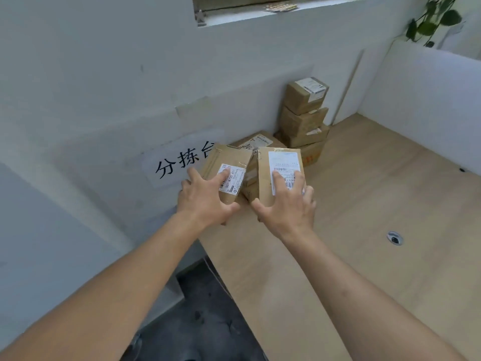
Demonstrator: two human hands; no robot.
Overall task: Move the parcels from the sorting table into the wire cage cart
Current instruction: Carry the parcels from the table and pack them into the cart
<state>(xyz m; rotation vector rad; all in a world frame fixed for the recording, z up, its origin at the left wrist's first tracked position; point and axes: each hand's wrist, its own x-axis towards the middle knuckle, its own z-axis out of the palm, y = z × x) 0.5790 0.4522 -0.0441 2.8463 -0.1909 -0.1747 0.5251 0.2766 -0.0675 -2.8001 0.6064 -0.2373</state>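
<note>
Now, quick notes: we have both hands on parcels at the far left corner of the pale wood-grain tabletop (364, 204). Our left hand (205, 196) is wrapped over the near end of a flat brown cardboard parcel with a white label (229, 173), fingers spread across the top and thumb at the near edge. Our right hand (289, 204) grips a second, upright-looking brown cardboard parcel with a white barcode label (276, 173) the same way. Both parcels look lifted or tipped up off the pile; contact underneath is hidden.

Handling, as we judge it: small corrugated boxes, stiff, likely light enough for one hand each, not slippery except maybe on the glossy labels and tape. Best hold is across the short end with the thumb under one face and the fingers over the other, which is about what we have. Contents unknown, so fragility can't be called.

More parcels remain: a leaning stack of brown cardboard boxes (304, 113) in the corner against the white wall (104, 74), and another flat brown box (260, 140) behind the two we hold. The wire cage cart is not in view.

Writing: black characters "分拣台" on a white paper sign (182, 162) on the wall. The left parcel's label reads roughly "507-N705 A11"; other label text is too small.
</note>
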